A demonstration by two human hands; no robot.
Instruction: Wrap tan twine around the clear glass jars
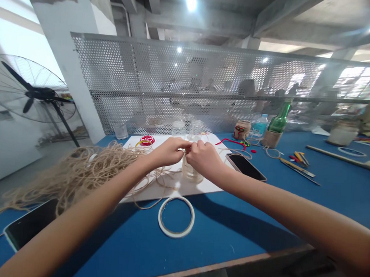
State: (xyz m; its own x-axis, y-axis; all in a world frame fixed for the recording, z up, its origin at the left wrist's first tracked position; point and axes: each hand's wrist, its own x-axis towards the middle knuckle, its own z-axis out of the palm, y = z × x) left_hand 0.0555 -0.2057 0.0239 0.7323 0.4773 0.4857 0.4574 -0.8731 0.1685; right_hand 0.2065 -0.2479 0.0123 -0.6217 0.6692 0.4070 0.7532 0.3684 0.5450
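My left hand (168, 151) and my right hand (204, 157) meet over a clear glass jar (192, 172) that stands on a white board (170, 187). Both hands pinch a thin tan twine (158, 176) at the jar's top, fingers pressed together. The twine runs left across the board to a big loose tangle of twine (77, 174). My right hand hides most of the jar's upper part.
A white tape ring (176, 216) lies on the blue table (293, 202) near me. A phone (245, 166) lies right of the board, another phone (28, 225) at front left. Farther back stand glass jars (188, 129), a green bottle (279, 120), red bangles (147, 140), tools (298, 167) and a perforated metal screen (206, 86). A fan (29, 89) is at left.
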